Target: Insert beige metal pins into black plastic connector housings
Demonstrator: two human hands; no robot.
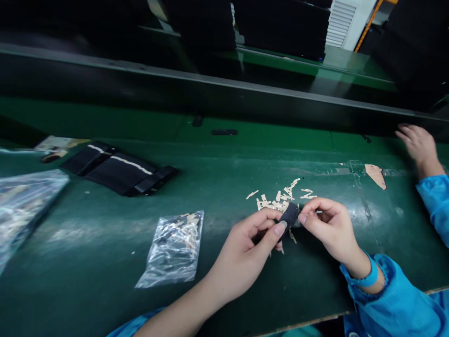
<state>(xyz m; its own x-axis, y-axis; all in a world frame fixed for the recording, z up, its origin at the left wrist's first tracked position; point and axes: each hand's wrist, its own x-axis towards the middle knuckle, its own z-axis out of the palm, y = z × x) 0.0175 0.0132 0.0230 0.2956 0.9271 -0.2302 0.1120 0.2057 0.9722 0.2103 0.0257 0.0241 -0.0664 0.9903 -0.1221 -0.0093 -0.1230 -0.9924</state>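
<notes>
My left hand [242,252] is closed on a small black rectangular part [289,214], held tilted between thumb and fingers just above the bench. My right hand [329,227], with a blue band at the wrist, is pinched at the part's right edge. What sits between those fingertips is too small to make out. Around and behind the part lies a loose pile of small flat cream-coloured pieces [268,204], some hidden by my left hand. To the left of my left hand is a clear plastic bag [175,248] with similar pieces inside.
Stacked black strips [122,168] lie at the left, near a larger clear bag [28,201]. Small black parts [224,132] rest toward the back, before a long dark ledge [210,93]. A tan scrap [375,175] lies right, near another person's hand [419,147]. The bench [105,299] is green.
</notes>
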